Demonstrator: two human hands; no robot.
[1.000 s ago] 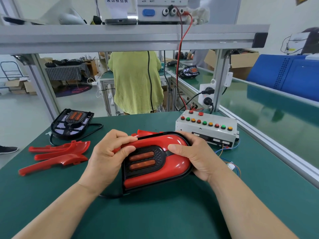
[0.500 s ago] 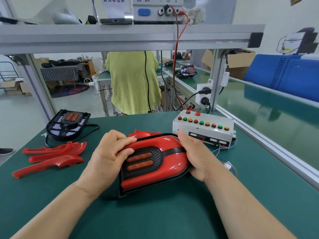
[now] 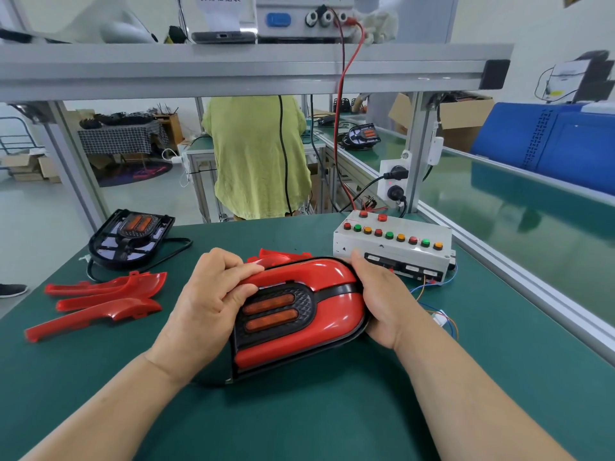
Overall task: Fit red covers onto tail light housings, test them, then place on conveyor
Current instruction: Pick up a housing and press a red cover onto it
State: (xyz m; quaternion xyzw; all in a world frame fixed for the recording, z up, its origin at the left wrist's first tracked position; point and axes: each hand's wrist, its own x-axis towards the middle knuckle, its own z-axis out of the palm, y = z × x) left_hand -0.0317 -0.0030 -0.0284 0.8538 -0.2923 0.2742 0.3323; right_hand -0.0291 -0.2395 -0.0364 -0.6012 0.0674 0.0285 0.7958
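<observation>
A tail light with red covers on its black housing and two orange lenses lies tilted on the green table in front of me. My left hand grips its left end, fingers curled over the upper red cover. My right hand wraps around its rounded right end. Behind it another loose red cover peeks out. A bare black housing with a cable sits at the back left. Three loose red covers lie to the left.
A white test box with coloured buttons stands at the back right, thin wires trailing from it. The green conveyor runs along the right behind an aluminium rail. A person in a yellow-green shirt stands at the bench ahead.
My right hand has slid from on top of the red cover round to the light's rounded right end. The light is tilted a little more. My left hand keeps its grip.
</observation>
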